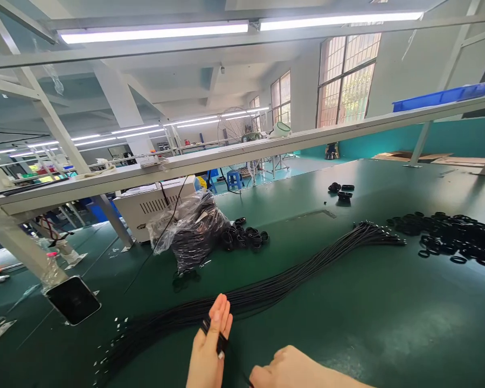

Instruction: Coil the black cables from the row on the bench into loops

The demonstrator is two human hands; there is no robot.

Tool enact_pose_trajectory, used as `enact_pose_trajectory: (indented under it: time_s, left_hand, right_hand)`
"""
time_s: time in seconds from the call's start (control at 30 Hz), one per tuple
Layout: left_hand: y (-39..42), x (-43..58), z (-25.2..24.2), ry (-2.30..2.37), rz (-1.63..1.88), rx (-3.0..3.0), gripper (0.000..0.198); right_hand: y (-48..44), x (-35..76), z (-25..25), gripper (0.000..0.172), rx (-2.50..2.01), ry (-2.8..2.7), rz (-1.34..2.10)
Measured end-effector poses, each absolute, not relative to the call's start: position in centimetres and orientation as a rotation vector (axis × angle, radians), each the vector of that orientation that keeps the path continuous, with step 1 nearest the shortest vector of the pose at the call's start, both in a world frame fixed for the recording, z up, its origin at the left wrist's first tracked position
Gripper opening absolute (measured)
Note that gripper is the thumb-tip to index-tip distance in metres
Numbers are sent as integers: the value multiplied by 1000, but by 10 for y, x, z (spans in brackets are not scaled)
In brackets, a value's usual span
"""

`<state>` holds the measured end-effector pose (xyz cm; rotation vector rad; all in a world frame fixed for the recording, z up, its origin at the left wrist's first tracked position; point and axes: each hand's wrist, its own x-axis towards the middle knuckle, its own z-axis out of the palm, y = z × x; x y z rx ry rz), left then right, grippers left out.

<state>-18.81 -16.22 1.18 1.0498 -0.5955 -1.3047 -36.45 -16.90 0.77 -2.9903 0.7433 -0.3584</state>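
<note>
My left hand [210, 345] is at the lower middle, its thumb pressing a short black cable bundle [222, 344] against the fingers. A light metallic tip shows at the bundle's lower end. My right hand [288, 368] is closed at the bottom edge, just right of the left one. Something thin and dark shows by its fingertips, too little of it to name. Just beyond my hands a long bunch of black cables [275, 288] lies across the green table [347, 318], with small shiny ends at both sides.
Many black rings [456, 237] lie at the right, and a few more [343, 191] farther back. A clear plastic bag of black items [198, 231] stands left of centre, beside loose black rings [246, 237]. A phone [73, 300] leans at a post on the left. An overhead shelf [234, 153] spans the table.
</note>
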Motion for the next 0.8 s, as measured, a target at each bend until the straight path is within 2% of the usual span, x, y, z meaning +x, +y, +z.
enact_pose_trajectory:
  time_s: [0.23, 0.33, 0.5, 0.63, 0.67, 0.77, 0.8]
  left_hand:
    - [-145, -197, -3, -936, -1433, 1172, 31]
    - [-142, -194, 0, -946, -1567, 1086, 43]
    - [-143, -195, 6, -788, -1573, 890, 32]
    - [-144, -193, 4, -661, -1670, 823, 49]
    - [-143, -193, 4, -610, -1675, 816, 45]
    - [-143, -195, 8, -396, -1603, 927, 14]
    - [-143, -197, 10, -330, -1567, 981, 10]
  right_hand:
    - [-199, -368, 45, 27, -2638, 917, -609]
    - [-201, -361, 30, 32, -2282, 911, -703]
    - [-179, -335, 1, 38, -1541, 649, -845]
    - [-167, -329, 0, 39, -1104, 473, -869]
    - [-166, -329, 1, 39, -1054, 438, -835]
    - [-168, -329, 4, 38, -967, 412, -737]
    - [-168, -329, 4, 38, -928, 434, -725]
